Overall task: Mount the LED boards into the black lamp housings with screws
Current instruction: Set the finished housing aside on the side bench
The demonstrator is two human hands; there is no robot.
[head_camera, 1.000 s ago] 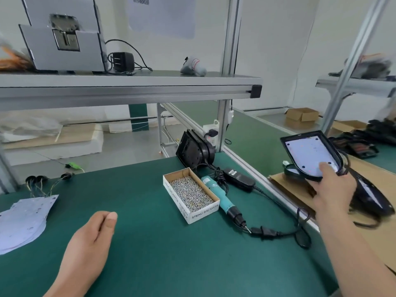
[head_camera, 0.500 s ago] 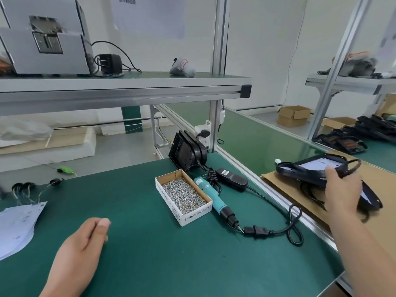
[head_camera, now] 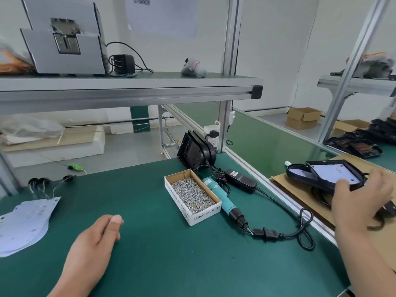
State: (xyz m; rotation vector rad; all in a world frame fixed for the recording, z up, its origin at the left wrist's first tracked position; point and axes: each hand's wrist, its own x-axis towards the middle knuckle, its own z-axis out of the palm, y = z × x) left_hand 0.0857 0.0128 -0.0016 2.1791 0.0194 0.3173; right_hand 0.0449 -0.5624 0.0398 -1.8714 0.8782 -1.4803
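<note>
While left hand [head_camera: 94, 243] rests loosely curled | right hand [head_camera: 362, 204] spread apart, blurred | lamp housing [head_camera: 334, 175] at thumb tip

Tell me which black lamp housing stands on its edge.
The housing behind the screw box; the ones with LED boards on the cardboard lie face up.

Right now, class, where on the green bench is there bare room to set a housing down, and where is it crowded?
Widest bare patch: green mat between the left hand, the screw box and the near edge. Another lies between the LED board stack and the box. Crowded: right of the box, with screwdriver, adapter and looped cable.
</note>
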